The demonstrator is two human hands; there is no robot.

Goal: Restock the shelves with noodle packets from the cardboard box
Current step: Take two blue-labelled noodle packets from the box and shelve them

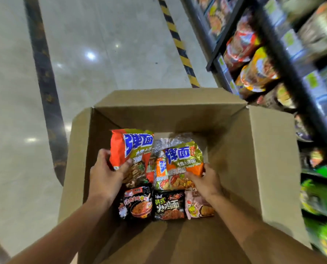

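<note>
Two hands are down in the box [263, 149]. Nearest me lie two black packets [136, 203] and a pink one [198, 205]. My left hand [105, 176] grips an orange packet [129, 149]; my right hand [204, 181] pinches a gold-orange packet [183, 161]. Beyond, to my right, stand stocked shelves [273, 35].

Toward three o'clock the shelves [284, 54] and their packets are smeared by blur, their labels unreadable, and the right edge cuts them off. At six o'clock both forearms and the cardboard box's [269, 159] near flap run off the bottom edge. The left hand [105, 176] and right hand [204, 180] cover the orange packets' [132, 147] lower parts, with fingertips hidden behind the wrappers.
</note>
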